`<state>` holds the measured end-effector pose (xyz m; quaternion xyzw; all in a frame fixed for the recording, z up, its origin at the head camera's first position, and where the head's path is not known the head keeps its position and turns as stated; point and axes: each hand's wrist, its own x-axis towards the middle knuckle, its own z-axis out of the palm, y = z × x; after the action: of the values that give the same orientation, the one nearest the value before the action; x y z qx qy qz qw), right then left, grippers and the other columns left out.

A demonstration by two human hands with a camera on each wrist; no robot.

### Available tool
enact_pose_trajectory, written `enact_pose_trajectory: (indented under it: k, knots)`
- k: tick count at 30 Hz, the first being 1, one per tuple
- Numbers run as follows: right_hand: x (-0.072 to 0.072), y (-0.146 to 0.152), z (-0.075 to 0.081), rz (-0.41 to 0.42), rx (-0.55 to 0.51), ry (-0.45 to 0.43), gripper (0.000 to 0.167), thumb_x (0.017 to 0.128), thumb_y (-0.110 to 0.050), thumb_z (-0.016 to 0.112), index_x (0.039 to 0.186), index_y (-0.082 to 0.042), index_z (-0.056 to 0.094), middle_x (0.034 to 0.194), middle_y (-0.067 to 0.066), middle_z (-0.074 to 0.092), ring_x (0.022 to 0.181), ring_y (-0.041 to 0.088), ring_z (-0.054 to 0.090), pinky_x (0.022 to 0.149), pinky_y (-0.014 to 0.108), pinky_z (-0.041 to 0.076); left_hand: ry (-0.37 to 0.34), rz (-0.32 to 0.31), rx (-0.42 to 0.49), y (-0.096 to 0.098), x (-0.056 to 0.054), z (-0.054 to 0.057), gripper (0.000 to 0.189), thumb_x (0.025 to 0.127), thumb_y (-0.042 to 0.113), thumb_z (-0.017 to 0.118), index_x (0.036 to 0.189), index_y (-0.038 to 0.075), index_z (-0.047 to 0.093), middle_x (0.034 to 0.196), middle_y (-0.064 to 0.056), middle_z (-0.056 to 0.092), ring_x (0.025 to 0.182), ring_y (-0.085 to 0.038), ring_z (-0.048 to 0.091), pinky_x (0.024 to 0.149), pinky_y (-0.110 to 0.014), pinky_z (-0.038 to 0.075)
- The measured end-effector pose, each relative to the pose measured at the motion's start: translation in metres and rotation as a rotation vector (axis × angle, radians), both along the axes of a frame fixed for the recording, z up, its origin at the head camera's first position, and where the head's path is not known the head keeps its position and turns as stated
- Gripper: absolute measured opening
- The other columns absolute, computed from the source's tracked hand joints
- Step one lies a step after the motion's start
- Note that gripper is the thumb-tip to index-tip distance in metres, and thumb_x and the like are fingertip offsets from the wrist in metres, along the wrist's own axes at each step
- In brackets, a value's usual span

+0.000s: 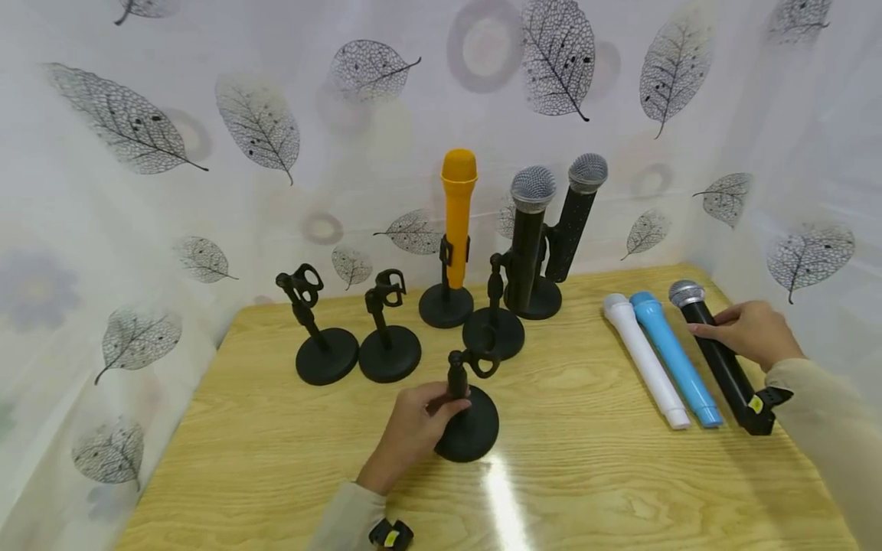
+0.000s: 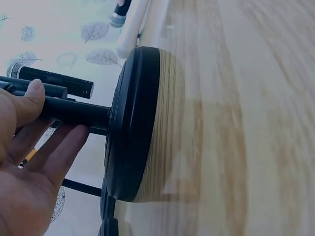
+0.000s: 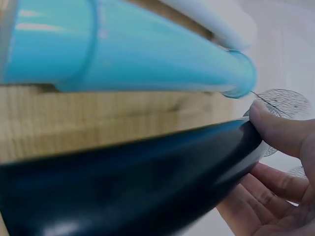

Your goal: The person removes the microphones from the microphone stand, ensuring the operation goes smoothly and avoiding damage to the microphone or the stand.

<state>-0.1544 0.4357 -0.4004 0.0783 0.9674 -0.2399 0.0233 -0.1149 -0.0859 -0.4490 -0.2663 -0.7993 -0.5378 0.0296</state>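
Note:
My left hand (image 1: 411,427) grips the upright post of a black desktop microphone stand (image 1: 475,432) near the front middle of the table. The stand's round base rests on the wood in the left wrist view, and its ring clip holds no microphone. At the right, my right hand (image 1: 754,334) pinches a black microphone (image 1: 722,366) with a silver mesh head, thumb on one side and fingers on the other. Whether this microphone is lifted off the table is hard to tell. Beside it lie a blue microphone (image 3: 147,49) and a white microphone (image 1: 644,360).
Farther back, an orange microphone (image 1: 458,214) and two black microphones, one nearer (image 1: 529,237) and one farther (image 1: 575,222), sit in stands. Two stands without microphones, one left (image 1: 327,357) and one beside it (image 1: 390,354), are at the left. A leaf-print curtain (image 1: 386,153) encloses the table (image 1: 586,474).

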Motion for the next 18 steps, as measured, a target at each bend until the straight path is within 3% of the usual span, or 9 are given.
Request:
enact_pose_trajectory:
  k: [11,18]
  knots:
    - [-0.003,-0.004,-0.019,0.036,0.038,-0.043,0.082,0.094,-0.053,0.068,0.119,0.024,0.057,0.117,0.045,0.057,0.096,0.059,0.058,0.065,0.054,0.053,-0.016,0.067,-0.003,-0.018,0.002,0.002,0.012,0.096,0.013,0.071,0.104,0.005,0.077,0.102,-0.007,0.076,0.095,-0.01,0.071,0.081,-0.031,0.059]
    - [-0.004,-0.003,-0.023,0.036,0.042,-0.049,0.082,0.095,-0.052,0.067,0.117,0.026,0.057,0.115,0.045,0.057,0.097,0.06,0.057,0.065,0.053,0.053,-0.054,0.187,-0.047,-0.052,0.01,0.004,0.012,0.096,0.011,0.071,0.105,0.007,0.077,0.104,-0.005,0.077,0.099,-0.008,0.071,0.083,-0.03,0.058]
